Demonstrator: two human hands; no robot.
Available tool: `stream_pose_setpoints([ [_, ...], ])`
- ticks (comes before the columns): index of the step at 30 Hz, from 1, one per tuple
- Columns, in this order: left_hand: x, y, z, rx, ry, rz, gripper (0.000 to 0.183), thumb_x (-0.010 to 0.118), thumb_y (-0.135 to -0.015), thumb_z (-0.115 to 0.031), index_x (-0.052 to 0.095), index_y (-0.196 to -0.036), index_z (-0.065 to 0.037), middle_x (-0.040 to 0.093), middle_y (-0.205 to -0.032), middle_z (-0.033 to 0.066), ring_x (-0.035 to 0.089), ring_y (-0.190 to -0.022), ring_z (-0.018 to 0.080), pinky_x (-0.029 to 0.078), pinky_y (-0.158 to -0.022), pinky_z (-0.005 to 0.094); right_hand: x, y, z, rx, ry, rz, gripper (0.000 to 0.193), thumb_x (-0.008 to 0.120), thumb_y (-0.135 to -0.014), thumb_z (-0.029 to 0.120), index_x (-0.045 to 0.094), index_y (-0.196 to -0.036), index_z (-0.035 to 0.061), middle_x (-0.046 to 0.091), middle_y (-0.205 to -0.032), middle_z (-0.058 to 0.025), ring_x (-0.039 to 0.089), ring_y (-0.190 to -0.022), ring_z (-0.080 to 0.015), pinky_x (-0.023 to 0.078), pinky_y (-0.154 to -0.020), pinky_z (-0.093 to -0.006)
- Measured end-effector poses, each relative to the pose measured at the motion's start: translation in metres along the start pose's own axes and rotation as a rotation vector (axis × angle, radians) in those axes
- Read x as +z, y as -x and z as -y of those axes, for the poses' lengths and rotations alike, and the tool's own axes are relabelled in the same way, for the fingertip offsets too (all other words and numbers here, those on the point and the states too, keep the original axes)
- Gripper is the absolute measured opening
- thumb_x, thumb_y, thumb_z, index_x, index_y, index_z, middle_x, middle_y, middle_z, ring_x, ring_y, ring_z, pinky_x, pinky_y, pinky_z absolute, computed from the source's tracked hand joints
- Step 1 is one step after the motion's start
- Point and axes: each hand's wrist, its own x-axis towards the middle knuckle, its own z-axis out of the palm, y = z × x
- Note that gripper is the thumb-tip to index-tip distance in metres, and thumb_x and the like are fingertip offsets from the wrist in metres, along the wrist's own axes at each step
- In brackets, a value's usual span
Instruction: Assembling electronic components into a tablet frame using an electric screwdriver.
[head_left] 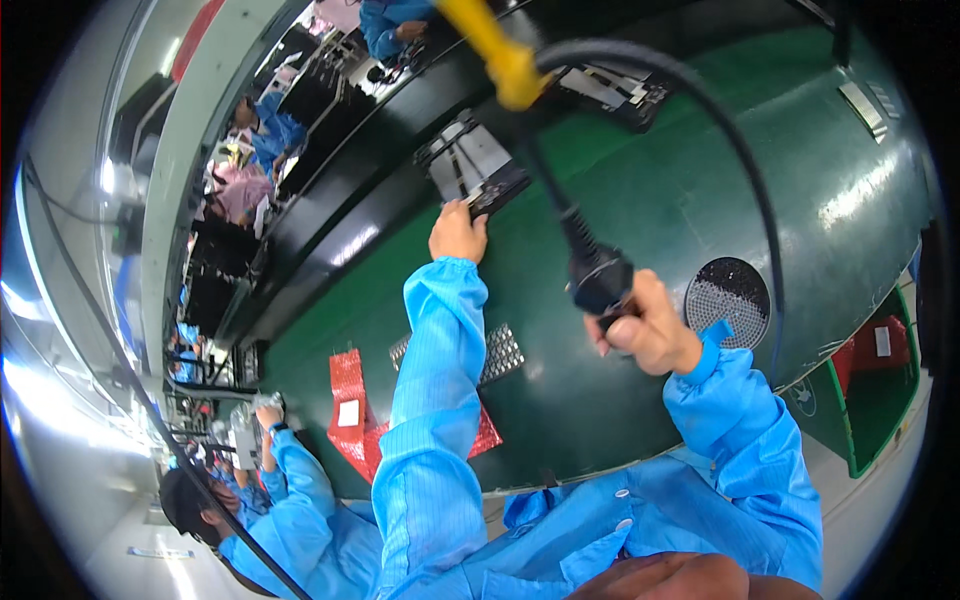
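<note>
My right hand is closed around a black corded electric screwdriver above the green bench. Its cable runs up to a blurred yellow hanger. My left hand reaches forward to the near edge of a flat electronic device with a grey panel and black strips. The fingers are bent together at that edge, and what lies under their tips is hidden. Right of my right hand lies a round dish with a grid of holes and many small dark pieces. A dark tray with rows of small cells lies partly under my left forearm.
Red bubble wrap with a white label lies left of my forearm. A second similar device stands farther back. A green bin holding red wrap stands at the right edge. A co-worker in blue sits at my left. A black cable loop hangs over the bench.
</note>
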Motion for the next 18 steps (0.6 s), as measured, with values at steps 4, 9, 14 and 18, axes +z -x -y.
stream_pose_setpoints([
  [4, -0.001, -0.03, 0.003, -0.192, -0.276, 0.065, 0.027, 0.063, -0.072, -0.018, 0.06, -0.093, 0.0, 0.06, -0.098, 0.018, 0.056, -0.095, 0.0362, 0.047, -0.08, 0.0416, 0.003, -0.002, 0.007, -0.043, 0.03, 0.017, 0.048, 0.072, -0.075, 0.024, 0.049, -0.106, -0.0049, 0.063, -0.089, -0.0129, 0.058, -0.08, -0.0109, 0.047, -0.069, -0.0254],
  [9, 0.033, -0.054, -0.064, 0.363, -0.035, -0.188, 0.034, 0.06, -0.074, -0.015, 0.056, -0.102, 0.005, 0.054, -0.114, 0.0232, 0.052, -0.102, 0.0403, 0.043, -0.086, 0.0461, 0.004, 0.001, -0.005, -0.114, 0.164, -0.062, 0.048, 0.074, -0.072, 0.031, 0.051, -0.101, -0.0006, 0.063, -0.07, -0.0129, 0.063, -0.06, -0.0233, 0.047, -0.053, -0.0318],
  [14, 0.069, -0.066, -0.179, 0.436, 0.151, 0.052, 0.056, 0.06, -0.081, -0.034, 0.048, -0.119, 0.005, 0.043, -0.131, 0.0215, 0.036, -0.125, 0.0356, 0.028, -0.1, 0.0535, -0.001, 0.001, 0.003, -0.085, 0.206, -0.015, 0.052, 0.071, -0.073, 0.036, 0.049, -0.102, -0.0015, 0.06, -0.065, -0.0169, 0.062, -0.058, -0.0314, 0.047, -0.051, -0.0348],
  [18, 0.092, -0.097, -0.209, 0.54, 0.078, -0.087, 0.065, 0.069, -0.072, -0.043, 0.054, -0.11, 0.007, 0.052, -0.118, 0.0249, 0.048, -0.11, 0.0391, 0.041, -0.091, 0.0407, 0.001, 0.0, -0.006, -0.161, 0.185, -0.024, 0.053, 0.07, -0.075, 0.037, 0.047, -0.103, -0.0014, 0.059, -0.064, -0.0164, 0.06, -0.055, -0.031, 0.046, -0.05, -0.0356],
])
